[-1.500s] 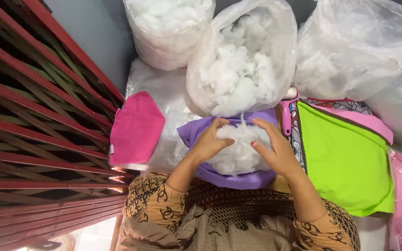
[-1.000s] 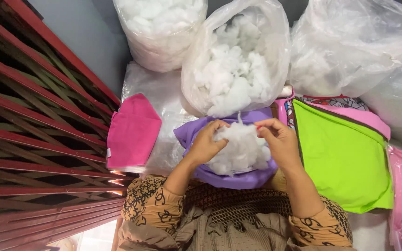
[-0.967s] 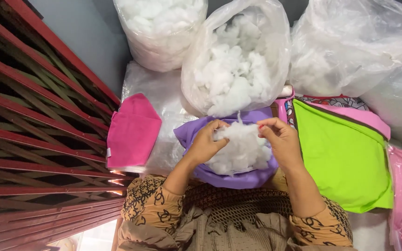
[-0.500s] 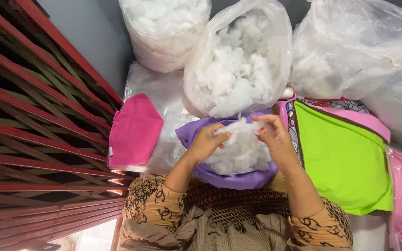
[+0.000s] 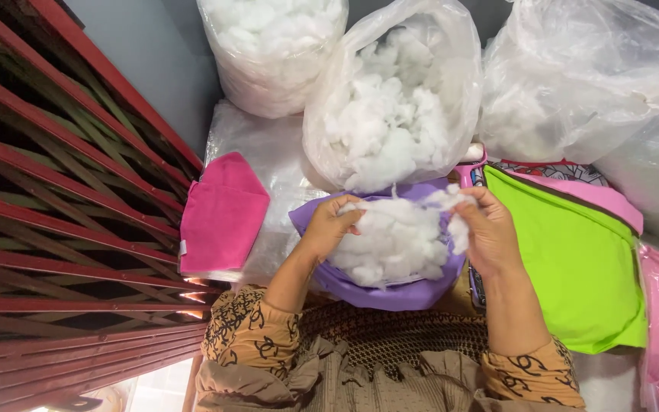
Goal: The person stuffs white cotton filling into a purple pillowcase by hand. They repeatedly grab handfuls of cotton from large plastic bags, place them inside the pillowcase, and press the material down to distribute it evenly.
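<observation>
Both hands in white stuffing (image 5: 394, 240) sitting in purple fabric cover (image 5: 390, 290) on lap. Left hand (image 5: 329, 229) grip pinching stuffing; right hand (image 5: 488, 233) grip pinching a tuft. Open stuffing bag (image 5: 390, 99) just behind.

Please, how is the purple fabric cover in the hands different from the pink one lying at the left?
The purple cover is open and bulging with white stuffing; the pink cover lies flat and shows no stuffing. The left hand and right hand are at the purple cover and its stuffing; no hand touches the pink cover. The purple one sits in front of the person, the pink one beside the red grille. Both are plain coloured fabric.
</observation>
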